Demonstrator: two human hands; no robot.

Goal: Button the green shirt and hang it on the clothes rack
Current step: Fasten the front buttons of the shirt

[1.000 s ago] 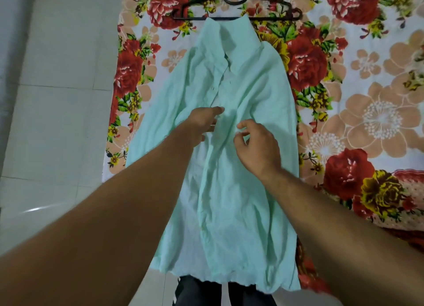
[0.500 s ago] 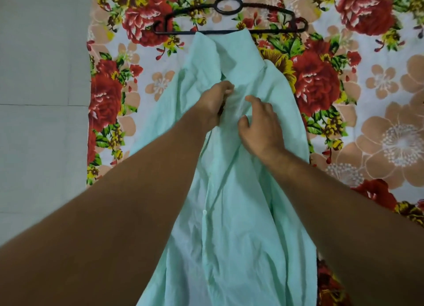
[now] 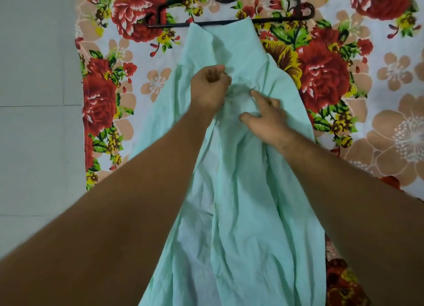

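Green shirt (image 3: 241, 214): both hands now higher, just beneath collar (image 3: 229, 42) (top button next, likely). Left hand (image 3: 210, 87) pinches fabric; right hand (image 3: 263, 115) rests on it, grip unclear.

We see a flowered sheet (image 3: 390, 81) with big red and tan flowers, from 11 to 4 o'clock. At 9 o'clock lies a pale gray tile floor (image 3: 34, 145) with thin lines.

Arms extended, left hand (image 3: 210, 87) and right hand (image 3: 267, 120) both pinch the green shirt (image 3: 243, 202).
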